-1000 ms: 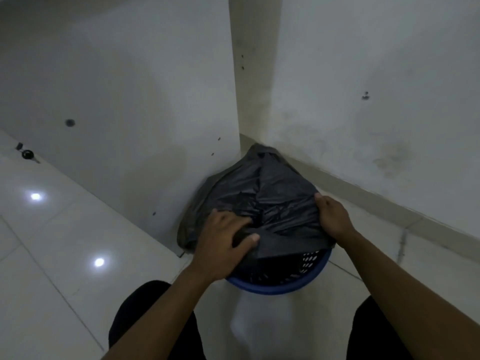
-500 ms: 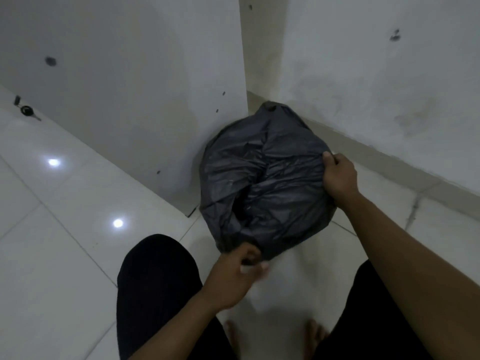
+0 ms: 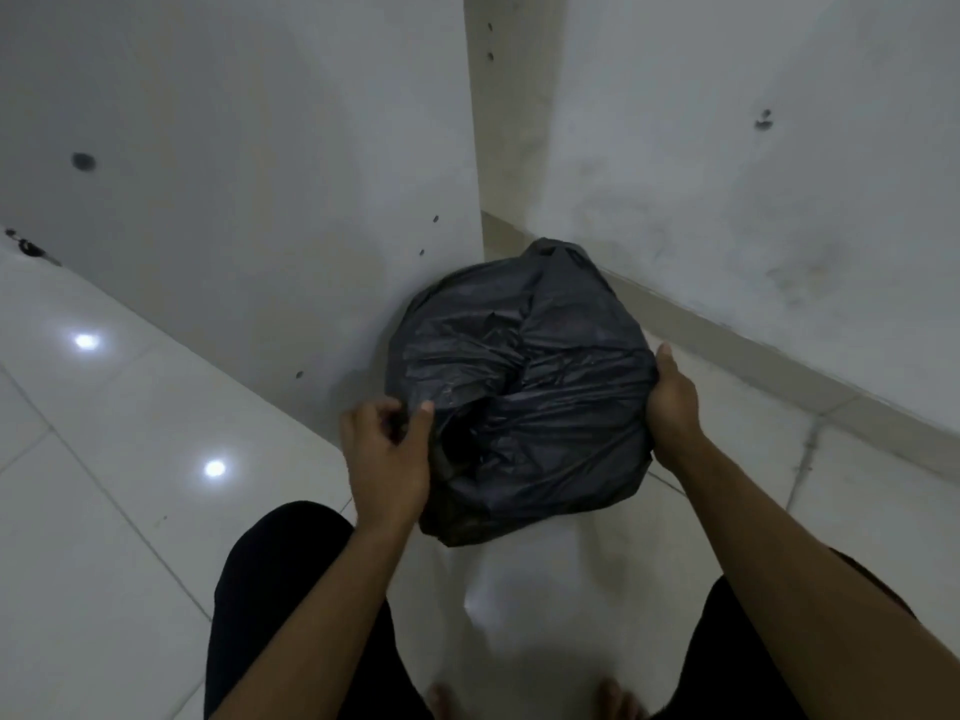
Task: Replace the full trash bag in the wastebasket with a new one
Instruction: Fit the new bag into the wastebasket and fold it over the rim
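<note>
A crumpled black trash bag point(image 3: 524, 387) is draped over the wastebasket in the corner and hides it completely; no blue rim shows. My left hand point(image 3: 387, 454) is at the bag's near left side, with thumb and curled fingers pinching the plastic there. On the right side, my right hand point(image 3: 672, 402) grips the bag's edge, fingers wrapped under the plastic. A bunched end of the bag sticks up at the back, against the wall.
The bag stands where a white wall panel point(image 3: 260, 174) meets a stained wall point(image 3: 753, 200) with a skirting board point(image 3: 779, 376). Glossy white floor tiles point(image 3: 104, 485) spread to the left. A small dark object point(image 3: 26, 246) lies far left. My legs and bare feet are below.
The blue basket rim seen one second ago is now covered by the bag. My left hand went from the bag's top to its near bottom edge, then up to its left side. The right hand kept its grip.
</note>
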